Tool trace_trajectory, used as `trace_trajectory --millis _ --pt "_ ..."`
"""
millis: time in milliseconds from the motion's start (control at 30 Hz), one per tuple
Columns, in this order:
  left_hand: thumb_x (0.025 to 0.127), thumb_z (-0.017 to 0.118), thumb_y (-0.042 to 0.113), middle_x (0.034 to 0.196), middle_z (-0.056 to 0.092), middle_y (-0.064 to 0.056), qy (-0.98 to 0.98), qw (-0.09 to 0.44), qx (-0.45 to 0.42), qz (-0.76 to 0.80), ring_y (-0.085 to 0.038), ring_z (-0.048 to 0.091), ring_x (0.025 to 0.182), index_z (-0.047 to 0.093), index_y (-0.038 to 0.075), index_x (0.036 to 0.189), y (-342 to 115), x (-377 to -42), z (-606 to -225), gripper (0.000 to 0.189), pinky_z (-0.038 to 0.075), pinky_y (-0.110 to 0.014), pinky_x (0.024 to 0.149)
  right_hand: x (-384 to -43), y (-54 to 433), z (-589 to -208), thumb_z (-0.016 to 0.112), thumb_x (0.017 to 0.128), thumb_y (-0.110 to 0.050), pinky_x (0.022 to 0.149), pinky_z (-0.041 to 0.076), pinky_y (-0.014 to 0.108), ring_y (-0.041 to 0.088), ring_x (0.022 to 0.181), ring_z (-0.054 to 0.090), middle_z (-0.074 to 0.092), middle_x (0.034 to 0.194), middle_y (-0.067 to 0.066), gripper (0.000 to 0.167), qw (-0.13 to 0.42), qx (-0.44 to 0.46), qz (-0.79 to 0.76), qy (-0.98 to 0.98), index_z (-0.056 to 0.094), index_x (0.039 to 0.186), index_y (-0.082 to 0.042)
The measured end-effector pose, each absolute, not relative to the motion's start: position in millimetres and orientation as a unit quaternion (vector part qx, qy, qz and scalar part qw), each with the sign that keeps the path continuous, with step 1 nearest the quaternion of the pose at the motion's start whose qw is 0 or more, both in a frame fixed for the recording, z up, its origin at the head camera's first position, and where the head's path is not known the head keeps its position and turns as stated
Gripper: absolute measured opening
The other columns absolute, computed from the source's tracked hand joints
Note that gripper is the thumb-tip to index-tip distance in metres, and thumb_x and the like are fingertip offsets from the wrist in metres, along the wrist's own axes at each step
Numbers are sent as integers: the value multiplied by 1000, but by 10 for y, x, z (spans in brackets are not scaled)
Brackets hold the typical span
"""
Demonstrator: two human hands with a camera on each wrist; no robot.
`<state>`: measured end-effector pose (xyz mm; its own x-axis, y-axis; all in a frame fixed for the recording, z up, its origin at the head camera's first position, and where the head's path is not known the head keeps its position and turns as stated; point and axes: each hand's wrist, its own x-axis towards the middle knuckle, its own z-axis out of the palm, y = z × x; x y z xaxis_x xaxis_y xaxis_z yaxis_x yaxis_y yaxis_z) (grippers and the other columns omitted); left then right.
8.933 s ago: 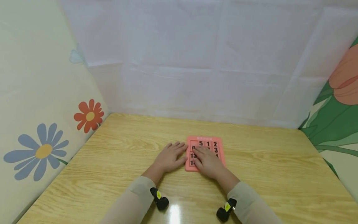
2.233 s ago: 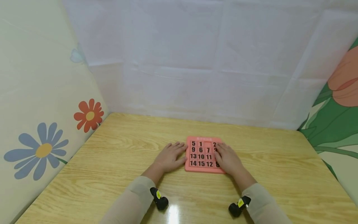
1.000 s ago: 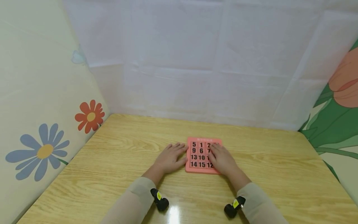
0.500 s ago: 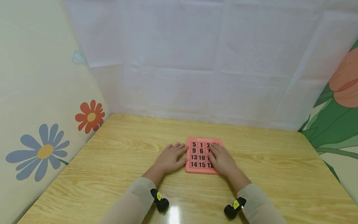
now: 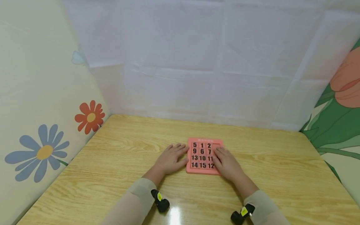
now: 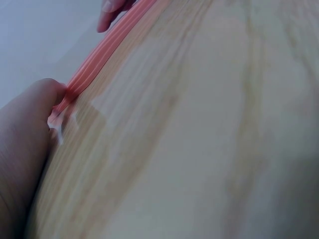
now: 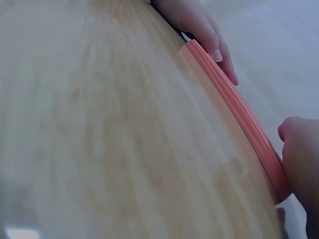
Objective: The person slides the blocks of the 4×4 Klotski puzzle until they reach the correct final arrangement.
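A pink sliding number puzzle (image 5: 202,155) lies flat on the wooden table in the head view. Its left columns show 5, 1, 2 along the top, with 9, 6, 7 below, then 13, 10, 11 and 14, 15, 12. The top right slot (image 5: 216,145) has no number in it. My left hand (image 5: 169,160) lies on the table, fingertips and thumb against the puzzle's left edge. My right hand (image 5: 229,164) rests over the right column, fingers extended on the tiles, hiding most of that column. Both wrist views show the pink frame (image 7: 239,112) edge-on between the hands.
The wooden table (image 5: 135,137) extends around the puzzle. A white sheet (image 5: 174,62) hangs behind it. Flower-printed panels stand at left (image 5: 28,93) and right (image 5: 346,125). A black wrist camera (image 5: 161,203) sits at each cuff.
The 5, 1 and 2 tiles have each shifted one slot left, and the gap has passed from top left to top right. My right hand has just drawn back slightly; my left has stayed put.
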<state>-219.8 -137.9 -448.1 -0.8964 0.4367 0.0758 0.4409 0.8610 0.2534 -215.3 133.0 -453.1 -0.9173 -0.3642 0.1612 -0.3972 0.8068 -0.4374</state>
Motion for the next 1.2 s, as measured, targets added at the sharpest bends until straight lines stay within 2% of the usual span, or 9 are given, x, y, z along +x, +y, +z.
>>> trace_trajectory --millis 533,1200 --pt "99 45 48 157 38 -7 -964 9 -228 -137 -30 30 148 39 16 152 -1369 -2187 -4447 62 18 -51 124 -2014 1385 -4526 45 104 -29 123 24 49 36 146 33 43 152 18 50 29 210 228 -950 46 145 1" --pt "99 45 48 157 38 -6 -965 10 -229 -131 -29 30 148 38 16 152 -1379 -2186 -4452 62 19 -49 124 -2163 1358 -4518 44 103 -28 122 25 50 37 145 34 43 151 20 50 29 213 207 -954 47 143 2"
